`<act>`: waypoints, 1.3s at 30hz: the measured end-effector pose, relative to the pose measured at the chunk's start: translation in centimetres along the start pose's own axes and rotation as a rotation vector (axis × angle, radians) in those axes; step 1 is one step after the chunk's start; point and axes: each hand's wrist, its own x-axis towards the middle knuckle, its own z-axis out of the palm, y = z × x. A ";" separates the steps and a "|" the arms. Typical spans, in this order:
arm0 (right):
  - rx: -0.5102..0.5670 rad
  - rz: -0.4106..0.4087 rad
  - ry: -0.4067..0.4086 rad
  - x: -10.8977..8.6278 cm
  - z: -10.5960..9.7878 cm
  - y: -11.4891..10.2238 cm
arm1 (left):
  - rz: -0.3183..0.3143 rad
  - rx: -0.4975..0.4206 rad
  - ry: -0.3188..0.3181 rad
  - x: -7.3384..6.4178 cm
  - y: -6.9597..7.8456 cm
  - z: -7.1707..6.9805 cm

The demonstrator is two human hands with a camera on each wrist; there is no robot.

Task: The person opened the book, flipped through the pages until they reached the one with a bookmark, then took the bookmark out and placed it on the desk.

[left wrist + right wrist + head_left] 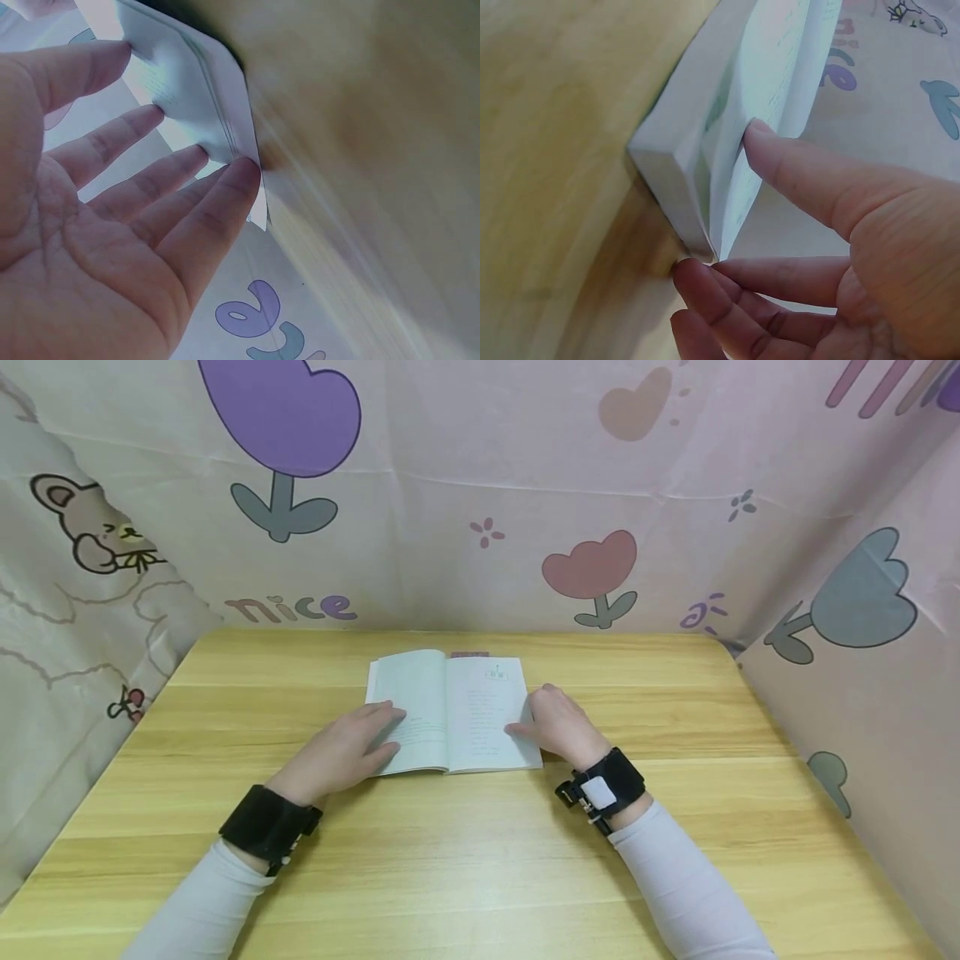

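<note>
Open white-paged paper book lying left of right hand, spine running fore-aft; right hand pinching outer edge, left hand resting wide on left page.

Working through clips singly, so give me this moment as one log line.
open book: on wooden table | left hand: on left page | right hand: thumb on right page, fingers at outer edge

Word "nice" on patterned cloth; book print too small to read.
</note>
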 end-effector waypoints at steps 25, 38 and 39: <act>0.100 0.029 0.042 0.3 -0.1 0.8 | -0.013 -0.006 -0.010 0.0 0.1 0.0; 0.097 0.035 0.032 0.2 -0.3 0.7 | -0.013 -0.003 -0.016 0.1 0.2 -0.1; 0.081 0.034 0.033 0.2 -0.3 0.7 | -0.014 -0.002 -0.016 0.1 0.2 -0.1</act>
